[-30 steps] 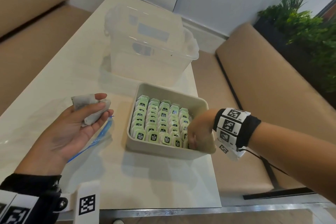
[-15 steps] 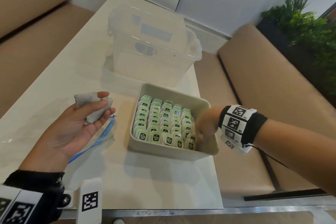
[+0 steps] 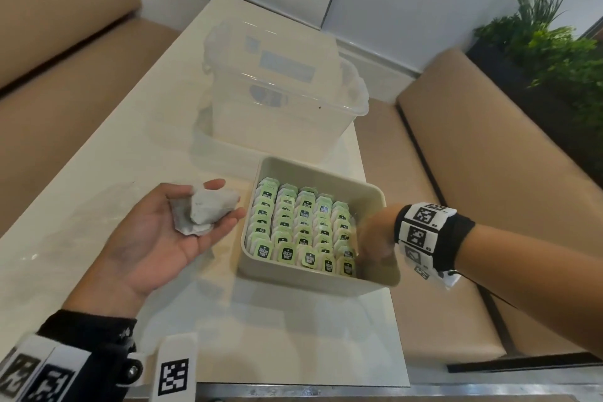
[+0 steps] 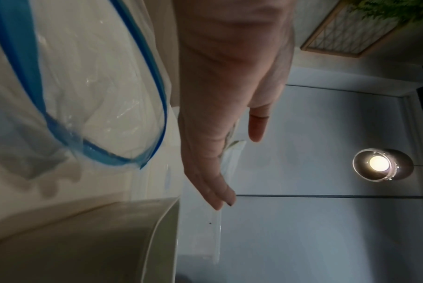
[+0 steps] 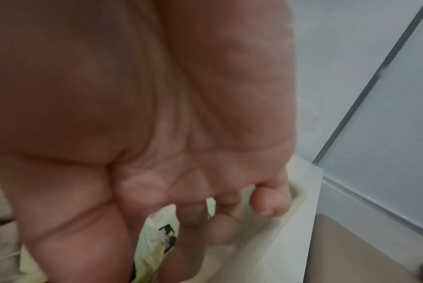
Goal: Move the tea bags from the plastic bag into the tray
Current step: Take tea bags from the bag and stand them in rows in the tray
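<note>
Standing upright in neat rows, green-tagged tea bags (image 3: 295,232) fill most of the beige tray (image 3: 329,173) on the white table (image 3: 130,147), with a bare strip along the tray's right wall. Reaching into that strip, right hand (image 3: 375,241) with fingers curled down among the last row; thumb and fingertips (image 5: 193,216) closed on one pale green tag (image 5: 159,235), seen close from the right wrist. Lying palm up just left of the tray, left hand (image 3: 169,238) with fingers nearly straight, cradling a small heap of loose grey-white tea bags (image 3: 205,212) on the fingers, thumb tip resting against the heap. Spread flat under and beside that hand, clear plastic bag (image 4: 89,99) with its blue zip edge gaping open, plain from the left wrist; contents cannot be told. Farther back on the table, touching the tray's far side or just behind it, a clear plastic box (image 3: 284,101). Tan benches (image 3: 489,173) on both sides, green plant (image 3: 554,52) at far right, black marker bands on both wrists.
</note>
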`<state>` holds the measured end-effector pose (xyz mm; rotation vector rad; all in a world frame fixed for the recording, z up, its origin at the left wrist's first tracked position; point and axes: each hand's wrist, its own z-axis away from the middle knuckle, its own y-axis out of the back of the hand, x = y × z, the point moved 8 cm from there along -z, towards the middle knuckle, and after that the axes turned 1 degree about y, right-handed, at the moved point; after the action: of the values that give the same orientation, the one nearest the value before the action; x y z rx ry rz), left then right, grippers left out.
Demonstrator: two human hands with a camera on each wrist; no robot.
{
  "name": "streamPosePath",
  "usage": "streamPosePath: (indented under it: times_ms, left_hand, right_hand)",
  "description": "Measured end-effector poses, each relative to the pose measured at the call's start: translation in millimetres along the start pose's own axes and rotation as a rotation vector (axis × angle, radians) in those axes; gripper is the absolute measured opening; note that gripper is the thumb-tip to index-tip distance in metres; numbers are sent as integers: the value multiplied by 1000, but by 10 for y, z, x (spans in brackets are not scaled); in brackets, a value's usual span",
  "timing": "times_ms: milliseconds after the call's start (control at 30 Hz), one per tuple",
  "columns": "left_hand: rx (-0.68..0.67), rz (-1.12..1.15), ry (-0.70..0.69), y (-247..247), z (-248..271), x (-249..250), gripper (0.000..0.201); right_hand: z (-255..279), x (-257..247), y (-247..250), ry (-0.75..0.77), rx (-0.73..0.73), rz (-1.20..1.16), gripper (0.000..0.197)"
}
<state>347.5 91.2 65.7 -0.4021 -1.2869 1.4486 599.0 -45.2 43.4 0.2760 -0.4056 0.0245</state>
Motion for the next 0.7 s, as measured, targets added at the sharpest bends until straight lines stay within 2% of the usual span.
streamPosePath:
  times_ms: [67, 100, 133, 200, 267, 333, 433, 600, 700]
  left_hand:
    - [-48, 27, 50, -86, -20, -70, 78]
    - [-68, 36, 71, -128, -33, -102, 77]
    - [-85, 46, 87, -170, -47, -125, 76]
    - [-103, 78, 107, -253, -87, -161, 73]
    - [-112, 91, 120, -382, -109, -199, 64]
    - [-86, 55, 95, -486, -122, -208, 43]
    - [-90, 10, 61, -611, -120, -212, 38]
    - [-110, 21, 33, -675, -77, -215, 39]
    - [-74, 27, -18, -630, -77, -201, 39]
  right_hand:
    - [119, 11, 48, 18, -13, 13, 40]
    - [234, 1, 133, 39, 27, 21, 38]
    - [374, -28, 295, 72, 137, 17, 34]
    - [771, -150, 741, 233, 524, -96, 27]
    - [1256, -282, 1124, 460, 949, -319, 22]
    - [1570, -392, 1302, 607, 1187, -460, 28]
    - [1688, -506, 1396, 612, 1322, -514, 31]
    - [1716, -524, 1367, 633, 1389, -583, 16]
    - [1841, -437, 1281, 620, 1520, -704, 12]
